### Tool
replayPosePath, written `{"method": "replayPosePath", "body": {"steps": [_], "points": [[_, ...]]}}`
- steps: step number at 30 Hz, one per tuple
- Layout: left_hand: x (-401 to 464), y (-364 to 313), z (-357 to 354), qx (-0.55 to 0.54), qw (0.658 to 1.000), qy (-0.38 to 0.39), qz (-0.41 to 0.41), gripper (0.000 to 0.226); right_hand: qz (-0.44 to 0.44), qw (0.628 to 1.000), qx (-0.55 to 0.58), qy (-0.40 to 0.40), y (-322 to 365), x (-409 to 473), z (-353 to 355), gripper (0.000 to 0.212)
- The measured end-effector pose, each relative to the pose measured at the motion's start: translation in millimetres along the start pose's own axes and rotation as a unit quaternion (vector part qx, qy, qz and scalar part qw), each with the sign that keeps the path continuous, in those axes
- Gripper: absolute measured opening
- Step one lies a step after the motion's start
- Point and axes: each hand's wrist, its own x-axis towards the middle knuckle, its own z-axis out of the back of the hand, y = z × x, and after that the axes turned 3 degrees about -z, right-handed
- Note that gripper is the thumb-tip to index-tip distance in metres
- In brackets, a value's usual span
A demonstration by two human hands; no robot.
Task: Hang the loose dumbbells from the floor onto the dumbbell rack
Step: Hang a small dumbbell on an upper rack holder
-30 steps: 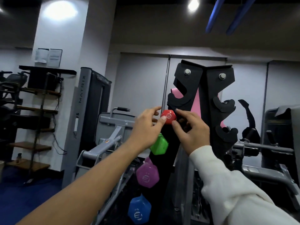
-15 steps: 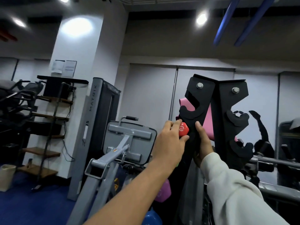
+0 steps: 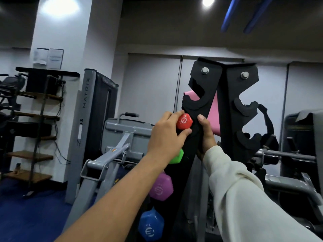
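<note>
a: where's the red dumbbell at right now?

b: up at the black dumbbell rack, against the left upright, just under the top hook. the left hand has its fingers and thumb curled round the red hex end, thumb under it, fingertips over the top.

a: and the other hand?

b: the right hand, the one in the white sleeve, is wrapped round the edge of the rack upright just beside the red head, thumb pointing up along the front. the far end of the dumbbell is hidden behind the upright, so i can't tell whether it sits in a hook.

a: other weights?

b: stacked below on the same side: a green dumbbell partly behind the left wrist, then a purple dumbbell, then a blue dumbbell lowest. something pink shows between the uprights. a grey gym machine stands to the left, well apart from a dark shelf unit by the wall.
</note>
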Motion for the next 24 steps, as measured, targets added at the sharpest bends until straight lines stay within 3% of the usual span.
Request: {"method": "replayPosePath", "body": {"steps": [6,10,15,24], "points": [[-5.5,8.4,7.0,-0.103,0.994,0.016,0.026,0.067,-0.012,1.0,-0.017,0.007,-3.2,0.8,4.7,0.057],[-8.8,1.1,7.4,0.009,1.0,-0.008,-0.015,0.067,-0.002,1.0,-0.022,-0.001,-4.3,0.7,4.9,0.07],[-8.5,-18.7,-6.8,0.04,0.999,-0.019,0.011,0.061,-0.008,1.0,-0.018,0.007,-5.8,1.9,4.1,0.074],[-4.9,-16.2,0.1,0.05,0.999,-0.009,0.009,0.063,-0.004,1.0,0.007,0.006,-8.0,0.9,1.8,0.059]]}}
